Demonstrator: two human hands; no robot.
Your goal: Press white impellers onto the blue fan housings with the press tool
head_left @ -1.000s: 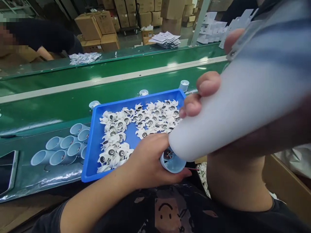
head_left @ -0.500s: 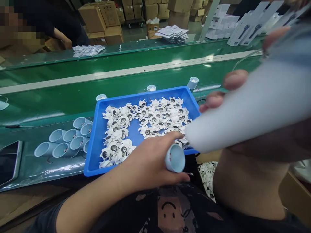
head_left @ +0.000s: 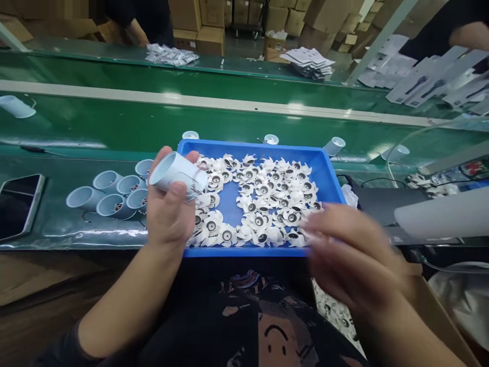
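My left hand (head_left: 170,204) is closed around a light blue plastic cup-shaped housing (head_left: 173,171), tilted with its open mouth towards the upper left. Thin wires show at its other end, over the left part of a blue tray (head_left: 263,252). White fan impellers (head_left: 263,189) with dark round hubs fill much of this tray. My right hand (head_left: 351,250) is smeared by motion at the tray's front right corner; whether its fingers hold anything cannot be made out.
Several blue housings (head_left: 114,204) lie left of the tray, beside a tablet-like device (head_left: 21,206). More housings (head_left: 335,146) stand along the green conveyor (head_left: 229,122). At right lies a white cylinder (head_left: 443,214). Below is a box of impellers (head_left: 340,316). A co-worker's arm (head_left: 137,31) shows beyond.
My left hand has carried the housing from the tray's front to its left side and turned it. My right hand has left the white cylinder and moved down to the tray's right corner.
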